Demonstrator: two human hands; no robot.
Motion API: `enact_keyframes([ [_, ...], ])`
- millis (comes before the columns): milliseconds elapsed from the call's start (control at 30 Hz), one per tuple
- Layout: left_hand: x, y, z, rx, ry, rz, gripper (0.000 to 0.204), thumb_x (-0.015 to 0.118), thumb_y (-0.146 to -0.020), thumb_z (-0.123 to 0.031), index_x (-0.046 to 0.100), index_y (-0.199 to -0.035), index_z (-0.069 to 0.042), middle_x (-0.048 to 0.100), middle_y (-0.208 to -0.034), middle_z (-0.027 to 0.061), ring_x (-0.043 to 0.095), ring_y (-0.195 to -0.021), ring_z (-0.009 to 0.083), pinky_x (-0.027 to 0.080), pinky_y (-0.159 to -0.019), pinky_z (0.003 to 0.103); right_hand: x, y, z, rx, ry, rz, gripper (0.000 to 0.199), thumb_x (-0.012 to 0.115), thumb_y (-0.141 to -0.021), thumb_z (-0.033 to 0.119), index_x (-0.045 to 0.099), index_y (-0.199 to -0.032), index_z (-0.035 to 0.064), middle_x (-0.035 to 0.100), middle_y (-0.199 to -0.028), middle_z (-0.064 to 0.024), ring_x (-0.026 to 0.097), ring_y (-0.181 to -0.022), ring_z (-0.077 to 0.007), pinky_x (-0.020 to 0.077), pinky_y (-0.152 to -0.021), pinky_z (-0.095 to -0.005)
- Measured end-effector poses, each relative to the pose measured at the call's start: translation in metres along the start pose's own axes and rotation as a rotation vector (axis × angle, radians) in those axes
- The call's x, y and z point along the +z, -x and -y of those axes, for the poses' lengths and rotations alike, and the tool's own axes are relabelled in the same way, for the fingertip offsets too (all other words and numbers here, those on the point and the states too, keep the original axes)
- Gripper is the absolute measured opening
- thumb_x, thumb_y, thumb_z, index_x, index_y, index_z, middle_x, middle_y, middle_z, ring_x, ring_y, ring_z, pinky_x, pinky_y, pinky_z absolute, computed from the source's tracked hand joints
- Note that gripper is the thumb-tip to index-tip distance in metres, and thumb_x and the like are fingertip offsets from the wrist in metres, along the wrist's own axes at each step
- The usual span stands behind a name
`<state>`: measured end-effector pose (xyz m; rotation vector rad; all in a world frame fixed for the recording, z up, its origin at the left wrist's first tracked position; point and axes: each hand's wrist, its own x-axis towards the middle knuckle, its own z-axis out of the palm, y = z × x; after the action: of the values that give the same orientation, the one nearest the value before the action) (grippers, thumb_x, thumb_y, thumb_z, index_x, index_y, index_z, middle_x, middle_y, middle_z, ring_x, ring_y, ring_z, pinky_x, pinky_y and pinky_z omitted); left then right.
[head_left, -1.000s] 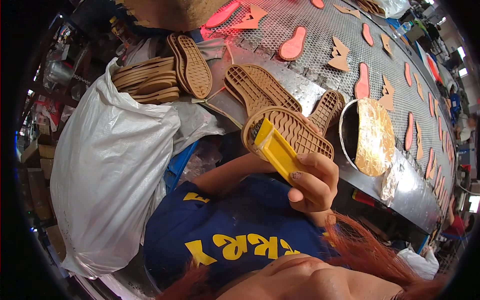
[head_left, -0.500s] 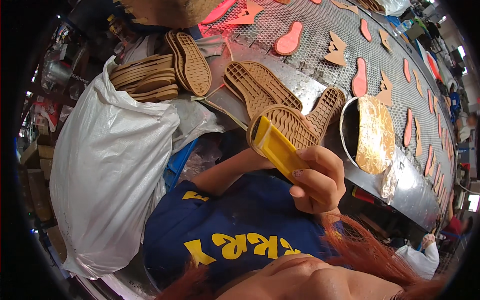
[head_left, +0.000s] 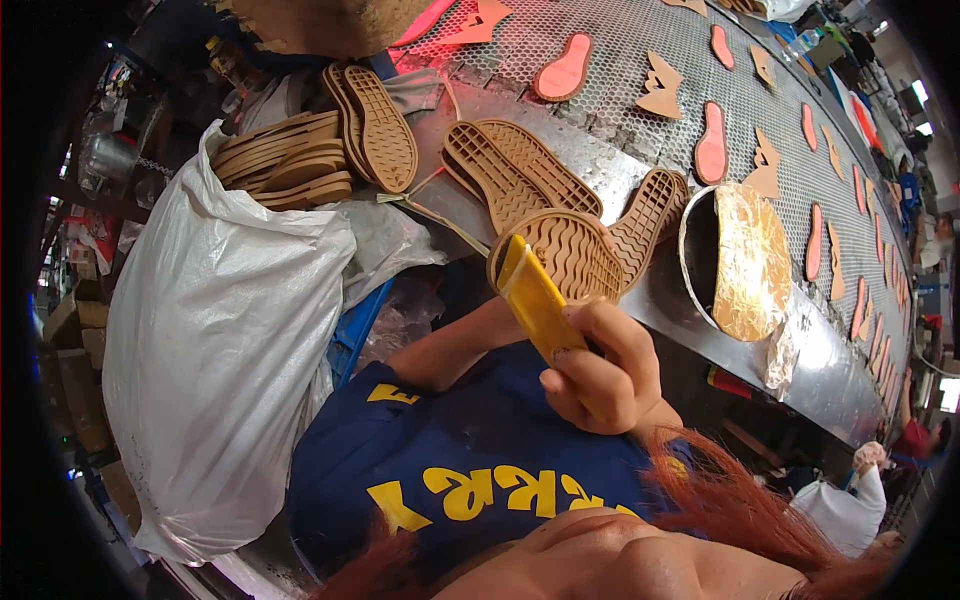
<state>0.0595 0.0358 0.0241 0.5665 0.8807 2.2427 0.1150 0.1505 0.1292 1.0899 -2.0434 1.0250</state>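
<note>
Metal ledge (head_left: 662, 297) passable between brown soles (head_left: 648, 222) and foil disc (head_left: 755, 265), white sack (head_left: 225, 370) blocking left

a shoemaking workshop, by its brown treaded soles (head_left: 582, 245) and pink insoles (head_left: 711, 147) along a mesh belt (head_left: 615, 75)

Big white sack (head_left: 220, 370) on the left, blue crate (head_left: 357, 325) right beside it. Up top there's a mesh belt (head_left: 610, 70) dotted with pink insoles (head_left: 711, 145) and jagged tan cutouts (head_left: 662, 92).

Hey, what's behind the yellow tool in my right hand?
Behind the yellow tool is a brown shoe sole, its wavy tread partly showing. The strip of sole directly behind the tool is covered, so I can't see it.
</note>
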Motion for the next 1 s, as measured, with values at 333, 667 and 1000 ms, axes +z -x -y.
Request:
enact_keyframes([
  [333, -0.004, -0.005, 0.009, -0.095, -0.092, 0.051, 0.049, 0.040, -0.096, -0.037, 0.030, -0.136, -0.009, 0.039, -0.134, 0.0088, 0.035, -0.129, 0.0195, 0.027, -0.111, 0.040, 0.001, 0.015, -0.004, 0.142, -0.060, -0.184, 0.033, 0.073, -0.081, 0.020, 0.054, -0.100, 0.0009, 0.053, -0.108, -0.0221, 0.059, -0.085, -0.0243, 0.0515, -0.068, -0.0300],
  [667, -0.008, -0.006, 0.009, -0.164, -0.124, 0.024, 0.050, 0.031, -0.098, -0.043, 0.028, -0.136, -0.011, 0.038, -0.134, 0.0074, 0.035, -0.130, 0.0175, 0.025, -0.113, 0.038, 0.001, 0.015, -0.015, 0.199, -0.102, -0.333, 0.038, 0.072, -0.080, 0.031, 0.054, -0.098, 0.0039, 0.055, -0.102, -0.0179, 0.061, -0.085, -0.0249, 0.0511, -0.076, -0.0348],
  [1000, 0.013, -0.007, -0.010, 0.258, -0.486, 0.014, 0.049, 0.051, -0.095, -0.024, 0.028, -0.135, -0.007, 0.043, -0.129, 0.0143, 0.042, -0.125, 0.0232, 0.033, -0.108, 0.041, -0.009, 0.006, -0.011, 0.282, -0.131, -0.290, 0.041, 0.071, -0.080, 0.035, 0.055, -0.097, 0.0021, 0.057, -0.100, -0.0182, 0.060, -0.083, -0.0220, 0.0492, -0.077, -0.0315],
])
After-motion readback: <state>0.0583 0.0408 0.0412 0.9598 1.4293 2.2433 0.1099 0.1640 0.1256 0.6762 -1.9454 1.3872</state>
